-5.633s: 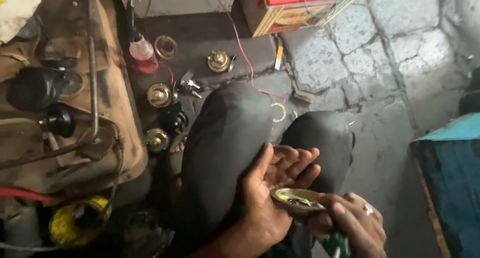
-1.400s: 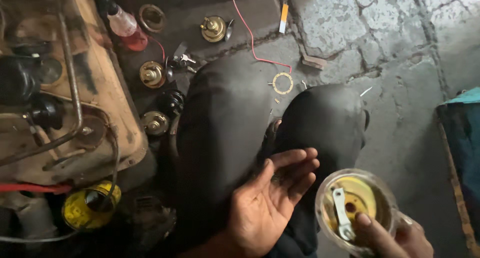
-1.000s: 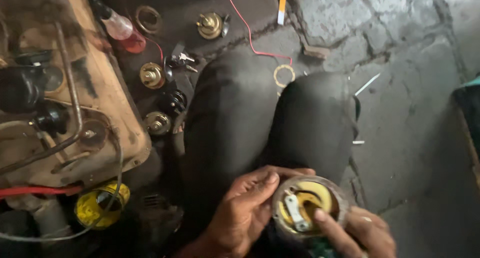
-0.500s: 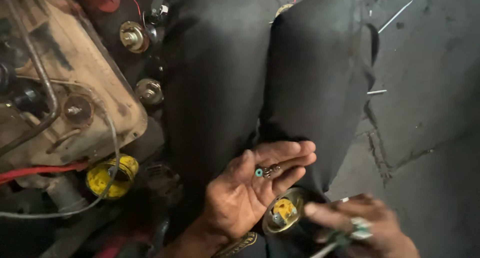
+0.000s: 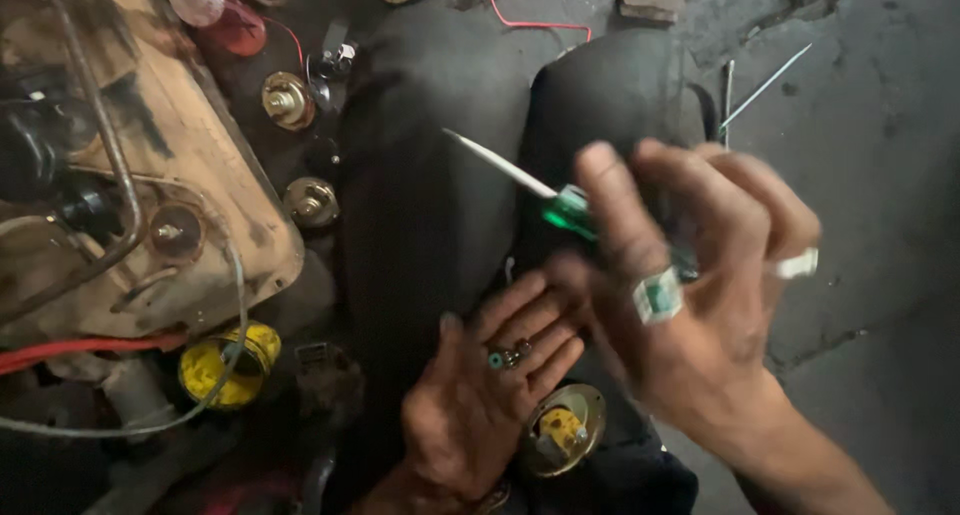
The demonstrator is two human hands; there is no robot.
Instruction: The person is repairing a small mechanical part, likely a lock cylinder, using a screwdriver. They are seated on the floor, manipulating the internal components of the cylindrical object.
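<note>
The right hand (image 5: 700,305) is motion-blurred and covers most of the green screwdriver (image 5: 570,210) handle; only the shaft and the front of the handle show, so the grip cannot be read exactly. The small parts (image 5: 505,356) lying on the left hand (image 5: 480,405) are too small to identify, and that hand's wrist runs off the bottom edge. The round gauge (image 5: 565,430) lies partly behind the left hand, and its dial detail is not legible.
</note>
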